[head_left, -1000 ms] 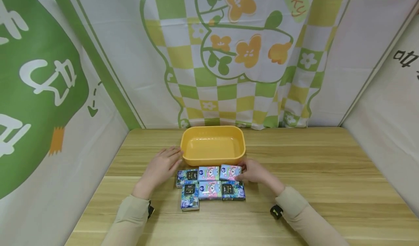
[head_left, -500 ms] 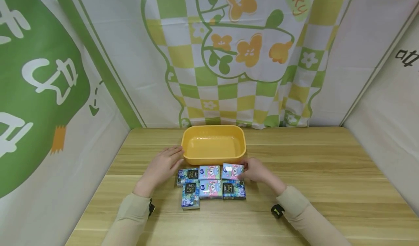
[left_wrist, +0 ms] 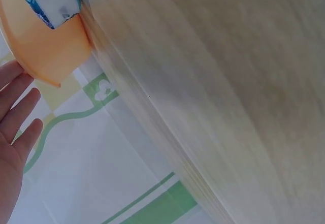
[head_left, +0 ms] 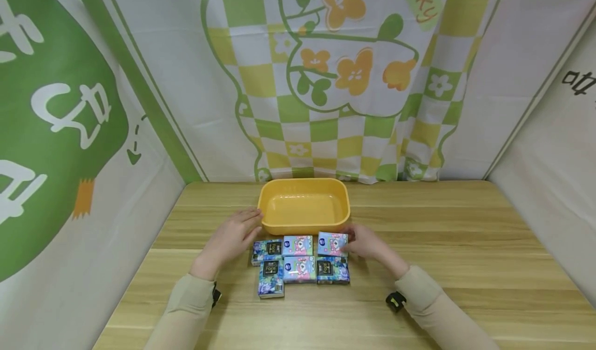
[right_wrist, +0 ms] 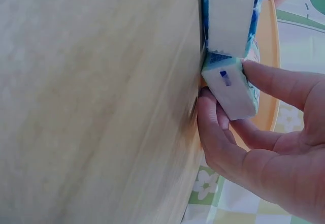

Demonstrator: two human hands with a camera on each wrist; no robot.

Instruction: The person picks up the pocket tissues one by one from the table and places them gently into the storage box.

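Pinching a pale blue and pink, cartoon-printed, box-shaped pack in glossy wrap (head_left: 329,243) by its right end with the right hand (head_left: 369,242), thumb over the top near edge, fingers tucked under the far side. Tipped a bit as well, with the far edge apparently off the pale wood-grain tabletop (head_left: 419,225) and the near edge low. Pointing left from the grip along the long axis, pretty much parallel to the long side of the deep yellow, rounded-rectangular, plastic-looking tub (head_left: 307,230). Probably the bit that matters: got that tub just beyond the grip and mostly to its left, so definitely nearer to the pack with the right hand than the left.

Resting the left hand (head_left: 230,237) at the tub's far-left side, well left of the grip, fingers loose, touching the rim and grasping nothing.

Inside the tub, showing just smooth yellow floor and some glare. Lying left of the grip and on its near side, five more: two matching cartoon packs (head_left: 298,245) and three dark blue, floral, box-shaped packs (head_left: 333,271). Can't tell whether actually touching the pinched one.
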